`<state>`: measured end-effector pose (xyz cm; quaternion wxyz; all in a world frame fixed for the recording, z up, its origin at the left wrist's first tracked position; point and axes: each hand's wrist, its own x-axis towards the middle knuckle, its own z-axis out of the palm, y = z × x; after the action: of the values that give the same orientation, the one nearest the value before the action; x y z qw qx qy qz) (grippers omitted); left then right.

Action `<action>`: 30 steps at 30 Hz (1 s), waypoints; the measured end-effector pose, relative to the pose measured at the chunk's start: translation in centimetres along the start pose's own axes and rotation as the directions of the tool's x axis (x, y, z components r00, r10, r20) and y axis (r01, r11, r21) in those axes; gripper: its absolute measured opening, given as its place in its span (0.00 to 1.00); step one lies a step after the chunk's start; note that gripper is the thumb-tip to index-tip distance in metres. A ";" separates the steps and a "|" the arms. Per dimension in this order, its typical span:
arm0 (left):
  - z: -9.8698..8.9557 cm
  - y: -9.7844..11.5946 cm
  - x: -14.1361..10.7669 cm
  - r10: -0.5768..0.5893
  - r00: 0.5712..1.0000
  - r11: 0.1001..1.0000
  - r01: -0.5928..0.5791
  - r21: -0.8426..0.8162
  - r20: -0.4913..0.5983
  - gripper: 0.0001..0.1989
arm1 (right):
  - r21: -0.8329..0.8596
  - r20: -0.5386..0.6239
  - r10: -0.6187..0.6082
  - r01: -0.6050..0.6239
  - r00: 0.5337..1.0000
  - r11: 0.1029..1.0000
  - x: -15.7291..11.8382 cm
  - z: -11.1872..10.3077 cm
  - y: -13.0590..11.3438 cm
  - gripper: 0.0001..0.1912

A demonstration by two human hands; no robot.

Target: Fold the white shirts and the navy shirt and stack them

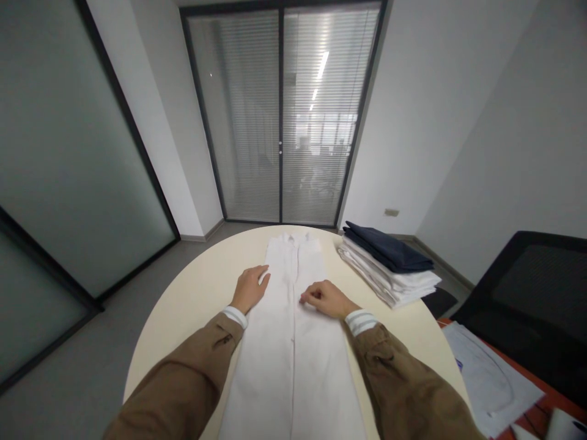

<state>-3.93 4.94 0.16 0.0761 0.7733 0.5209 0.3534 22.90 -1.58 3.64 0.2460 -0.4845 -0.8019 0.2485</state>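
A long white garment (275, 360) lies flat down the middle of the round cream table (183, 299), its collar end at the far edge and a front seam running lengthwise. On its left edge rests my left hand (251, 288), fingers extended and thumb apart, holding nothing. My right hand (328, 298) is over the garment's right half, its fingers curled together near the seam; whether they pinch anything is too small to make out.
Folded white cloths (389, 280) with a dark blue one (389, 246) on top sit at the table's right edge. A black mesh chair (532, 293) and a red surface with a pale plastic bag (490, 373) are at the right. Glass doors (279, 122) stand beyond.
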 end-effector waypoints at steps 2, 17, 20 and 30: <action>0.8 -1.1 1.0 -0.014 0.999 0.999 0.015 -0.028 0.050 0.19 | -0.067 -0.195 0.023 -0.036 0.980 0.997 0.6 0.3 1.3 0.18; 2.2 -2.9 4.7 -0.187 0.974 0.875 0.225 -0.429 0.130 0.18 | 0.080 -0.450 0.336 -0.337 0.828 0.938 5.0 0.2 8.3 0.28; 1.9 -2.5 4.9 -0.274 0.949 0.816 0.316 -0.484 0.158 0.17 | 0.210 -0.461 0.475 -0.428 0.749 0.879 5.4 -0.3 9.2 0.31; -0.5 -1.7 3.9 -0.447 0.792 0.532 0.609 -0.588 0.416 0.09 | 0.678 -0.052 0.588 -0.404 0.807 0.614 4.3 -1.1 7.3 0.10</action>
<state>-4.70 8.95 1.52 0.5204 0.5228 0.5465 0.3963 26.60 5.48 0.45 0.4221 -0.6046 -0.4591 0.4955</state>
